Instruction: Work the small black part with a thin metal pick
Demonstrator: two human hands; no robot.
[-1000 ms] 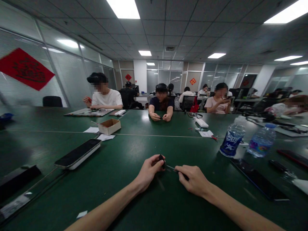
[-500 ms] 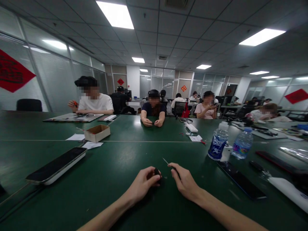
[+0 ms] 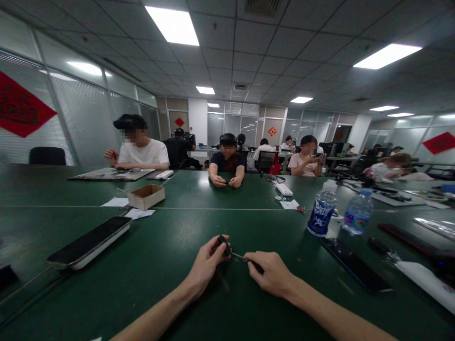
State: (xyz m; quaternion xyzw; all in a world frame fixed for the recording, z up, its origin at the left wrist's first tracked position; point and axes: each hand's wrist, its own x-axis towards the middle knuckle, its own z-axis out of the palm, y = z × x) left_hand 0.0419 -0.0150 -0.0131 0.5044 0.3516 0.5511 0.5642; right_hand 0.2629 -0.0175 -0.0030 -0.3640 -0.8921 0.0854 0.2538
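Observation:
In my left hand is a small black piece, pinched between thumb and fingers and lifted above the green table; its kind I cannot make out. My right hand is closed around the dark handle of a screwdriver. The thin metal shaft points left, and its tip meets or lies very near the lower right side of the black piece. My fingers hide most of the handle.
On the green table, a phone-like device and an open cardboard box lie to the left. Right of my hands are a blue-labelled bottle, another bottle and a dark phone. Several people sit beyond.
My left hand has raised and turned the black piece. The screwdriver has swung from pointing up and left to pointing nearly level at the piece, closing the gap between them.

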